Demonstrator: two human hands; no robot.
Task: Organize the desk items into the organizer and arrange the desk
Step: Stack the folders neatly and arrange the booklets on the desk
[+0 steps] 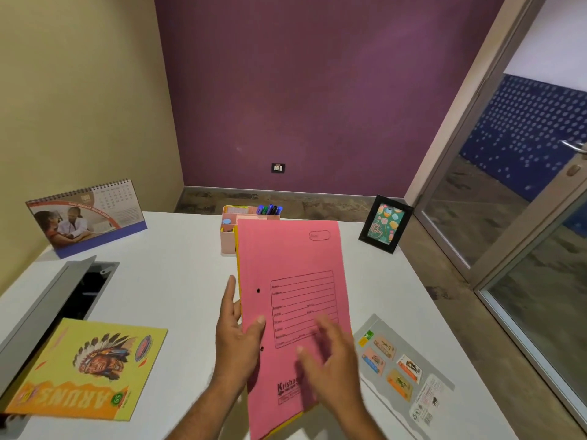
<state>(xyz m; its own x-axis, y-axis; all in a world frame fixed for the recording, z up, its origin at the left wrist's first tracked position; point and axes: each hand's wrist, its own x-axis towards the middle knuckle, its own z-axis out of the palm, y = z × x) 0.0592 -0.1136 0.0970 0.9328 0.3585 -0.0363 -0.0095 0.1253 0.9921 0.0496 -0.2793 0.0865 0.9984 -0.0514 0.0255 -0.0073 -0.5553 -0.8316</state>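
I see the pink file folder [292, 312] held above the middle of the white desk [178, 281], its long axis running away from me toward the pink desk organizer [230, 236], whose front it overlaps in view. The folder's top edge points at the far purple wall; the bottom edge is nearest me. A yellow folder edge shows along its left side and bottom.

My left hand [236, 338] holds the folder's left edge, thumb curled onto the front face, fingers behind. My right hand [330, 360] lies over the lower front with fingers spread and fairly straight; it is motion-blurred, and I cannot tell whether it touches the folder.

Legible writing: "Krishn…" is printed near the folder's bottom, partly covered. The ruled form box carries small field labels too fine to read. The yellow notebook [85, 369] at my left reads "ARUNS", upside down to me. The sticker sheet [403, 373] text at right is unreadable.
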